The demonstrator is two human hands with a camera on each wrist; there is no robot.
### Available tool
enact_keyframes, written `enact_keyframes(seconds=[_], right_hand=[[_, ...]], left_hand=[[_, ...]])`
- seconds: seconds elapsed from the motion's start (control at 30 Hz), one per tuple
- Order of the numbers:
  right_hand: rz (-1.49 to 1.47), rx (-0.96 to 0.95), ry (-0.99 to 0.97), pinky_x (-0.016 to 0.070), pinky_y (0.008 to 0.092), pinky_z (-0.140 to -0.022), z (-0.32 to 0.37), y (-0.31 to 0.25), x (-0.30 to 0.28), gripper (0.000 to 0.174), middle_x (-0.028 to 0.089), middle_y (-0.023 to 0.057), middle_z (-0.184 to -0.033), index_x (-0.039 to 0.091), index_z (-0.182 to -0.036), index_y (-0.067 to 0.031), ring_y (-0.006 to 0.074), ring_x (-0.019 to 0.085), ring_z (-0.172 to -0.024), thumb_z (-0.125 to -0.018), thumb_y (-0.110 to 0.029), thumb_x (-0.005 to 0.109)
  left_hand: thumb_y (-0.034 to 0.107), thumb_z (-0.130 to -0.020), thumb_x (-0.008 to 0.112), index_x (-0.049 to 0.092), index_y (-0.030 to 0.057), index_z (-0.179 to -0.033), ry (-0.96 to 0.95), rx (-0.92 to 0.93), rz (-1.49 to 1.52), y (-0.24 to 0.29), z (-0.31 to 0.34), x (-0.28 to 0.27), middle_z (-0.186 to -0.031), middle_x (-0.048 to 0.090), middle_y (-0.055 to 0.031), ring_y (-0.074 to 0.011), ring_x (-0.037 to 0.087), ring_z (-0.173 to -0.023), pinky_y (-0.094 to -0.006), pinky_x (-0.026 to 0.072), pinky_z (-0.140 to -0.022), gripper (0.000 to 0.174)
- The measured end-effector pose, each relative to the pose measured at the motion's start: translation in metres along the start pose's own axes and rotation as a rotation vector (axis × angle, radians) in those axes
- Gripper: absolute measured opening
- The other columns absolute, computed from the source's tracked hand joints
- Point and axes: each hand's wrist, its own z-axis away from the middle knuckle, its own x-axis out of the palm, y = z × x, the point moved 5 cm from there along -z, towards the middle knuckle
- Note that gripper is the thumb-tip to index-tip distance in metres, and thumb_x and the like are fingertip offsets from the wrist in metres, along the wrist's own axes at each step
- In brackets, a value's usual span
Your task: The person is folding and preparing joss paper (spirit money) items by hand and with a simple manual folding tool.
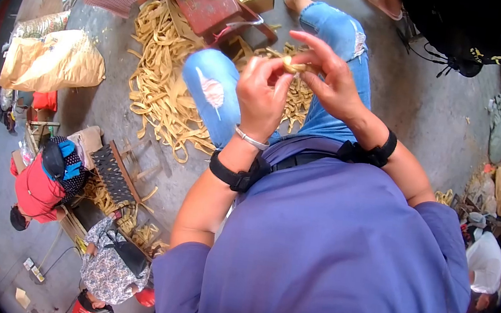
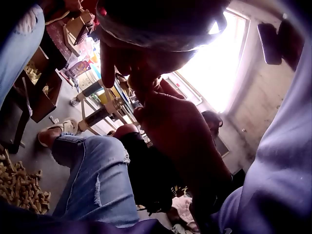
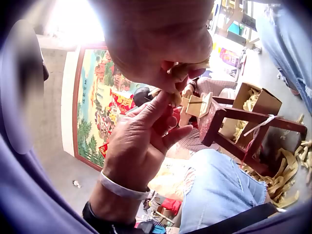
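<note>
Both hands meet above the lap, over a short tan strip that looks bent or knotted. My left hand, with a bangle at its wrist, pinches one side of the strip between curled fingers and thumb. My right hand pinches the other side, its forefinger stretched out past the strip. In the right wrist view, a bit of the strip shows at the thumb tip of the left hand, with the right hand close above. Both hands look dark in the left wrist view, and the strip is mostly hidden there.
A heap of long tan strips covers the floor beyond the left knee; a pile of small knotted pieces lies between the legs. A red wooden bench and a cardboard box stand in front. Other people sit at the left.
</note>
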Motion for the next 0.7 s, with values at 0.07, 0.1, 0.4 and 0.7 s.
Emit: enact_keyframes(seconds=[0.07,0.1,0.4,0.7], right_hand=[[0.118,-0.047,0.015,0.0508,0.0286,-0.083,0.003,-0.007,0.001,0.056,0.063,0.0075,-0.094,0.044,-0.132,-0.0073,0.0141,0.064,-0.094,-0.08,0.012,0.054],[0.067,-0.025,0.05,0.051,0.0287,-0.083,0.004,-0.005,-0.001,0.057,0.063,0.0075,-0.093,0.044,-0.131,-0.008,0.0146,0.064,-0.094,-0.079,0.011,0.055],[0.563,-0.343,0.059,0.0529,0.0316,-0.07,-0.001,-0.018,-0.004,0.049,0.064,0.0075,-0.086,0.056,-0.116,-0.011,0.023,0.066,-0.077,-0.071,0.004,0.068],[0.252,-0.189,-0.174,0.0534,0.0279,-0.069,-0.017,-0.023,-0.03,0.016,0.07,0.0117,-0.086,0.07,-0.094,-0.0012,0.021,0.069,-0.078,-0.077,-0.003,0.07]], left_hand=[[0.002,-0.077,0.072,0.064,-0.001,-0.087,-0.029,-0.09,0.008,-0.005,0.0,-0.001,-0.08,0.059,-0.0045,-0.0101,0.057,-0.068,-0.0238,0.0477,-0.062,0.013],[0.002,-0.077,0.071,0.063,-0.0009,-0.085,-0.044,-0.137,0.012,-0.007,0.001,-0.001,-0.08,0.059,-0.0042,-0.0099,0.057,-0.067,-0.0238,0.0476,-0.061,0.012],[0.002,-0.078,0.072,0.056,0.0016,-0.074,-0.209,-0.342,0.16,-0.011,0.003,-0.001,-0.078,0.063,-0.0036,-0.0097,0.061,-0.063,-0.0228,0.0508,-0.059,0.016],[0.001,-0.082,0.069,0.062,-0.0011,-0.087,-0.256,-0.51,0.62,-0.015,-0.007,-0.025,-0.074,0.067,-0.0096,-0.0149,0.066,-0.062,-0.0258,0.0566,-0.059,0.009]])
